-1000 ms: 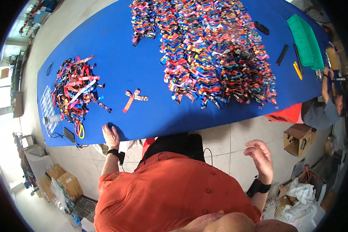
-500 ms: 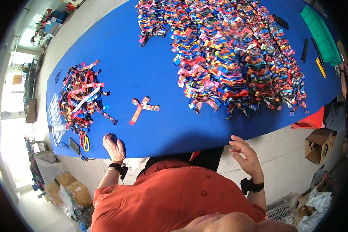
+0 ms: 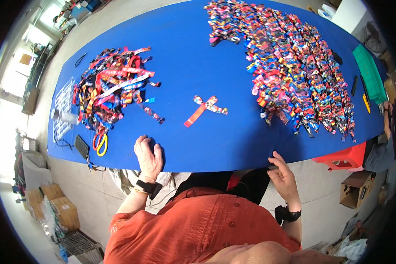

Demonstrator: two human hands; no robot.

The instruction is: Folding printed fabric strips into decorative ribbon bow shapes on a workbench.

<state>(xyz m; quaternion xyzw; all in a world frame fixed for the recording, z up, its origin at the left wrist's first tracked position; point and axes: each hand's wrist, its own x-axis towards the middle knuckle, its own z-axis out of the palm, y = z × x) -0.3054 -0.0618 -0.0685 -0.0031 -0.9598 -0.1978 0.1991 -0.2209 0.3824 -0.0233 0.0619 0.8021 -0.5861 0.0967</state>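
Observation:
My left hand (image 3: 148,156) rests on the near edge of the blue table (image 3: 176,75), its fingers loosely extended and nothing in it. My right hand (image 3: 284,178) hangs just off that edge further right, fingers apart and holding nothing. On the cloth between and beyond them lies a single ribbon piece (image 3: 205,108), a printed strip looped and crossed with a red tail. Beyond my left hand is a tangled pile of colourful ribbon strips (image 3: 114,92). Scissors (image 3: 100,143) with red and yellow handles poke out from the pile's near side.
Rows of looped ribbons (image 3: 290,66) cover the table's right part. A green bin (image 3: 368,72) stands at the right edge near a yellow pen-like item (image 3: 366,103). A white wire rack (image 3: 62,110), a clear bottle (image 3: 66,116) and a dark phone-like slab (image 3: 81,146) sit left. A red stool (image 3: 341,157) stands right.
The view has swung left, so the table's contents appear further right. Both hands stay near the table's front edge, empty. The ribbon piece lies on the cloth as before.

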